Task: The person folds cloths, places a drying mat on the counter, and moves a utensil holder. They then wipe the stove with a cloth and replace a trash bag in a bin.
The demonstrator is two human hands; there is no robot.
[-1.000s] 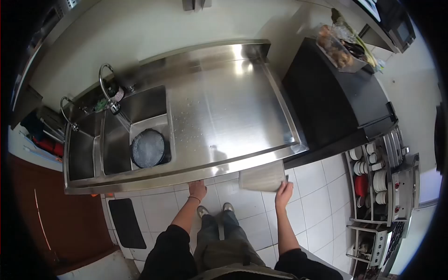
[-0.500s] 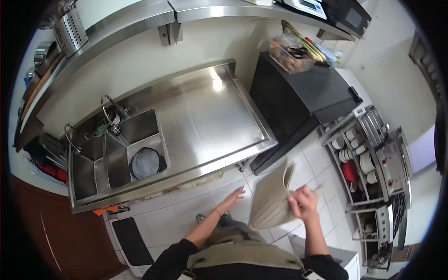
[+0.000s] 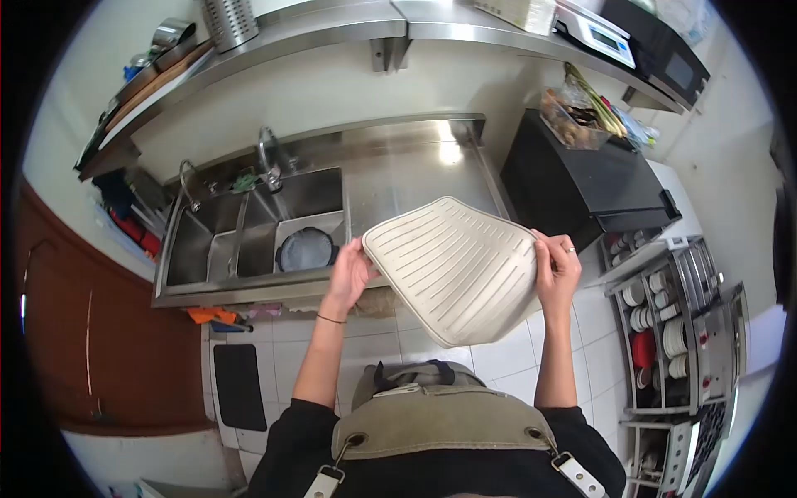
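Observation:
A cream ridged drying mat (image 3: 452, 274) is stretched between my two hands, above the floor and in front of the steel counter. My left hand (image 3: 350, 272) grips its left corner. At its right edge my right hand (image 3: 558, 264) pinches it, thumb on top, a ring on one finger. The mat sags and curves, and rows of slots or ridges run across it. Part of the steel countertop (image 3: 394, 170) behind is hidden by the mat.
Left of the countertop is a double sink (image 3: 249, 241) with a dark round pan (image 3: 305, 249) inside. A black fridge (image 3: 573, 178) stands to the right, bearing a plastic tub of vegetables (image 3: 573, 120). A dish rack (image 3: 656, 324) holds plates. Overhead runs a steel shelf (image 3: 332, 37).
The mat has been raised and opened out from its folded hang in my right hand. My left hand, empty before, now holds its left corner. The view has shifted left.

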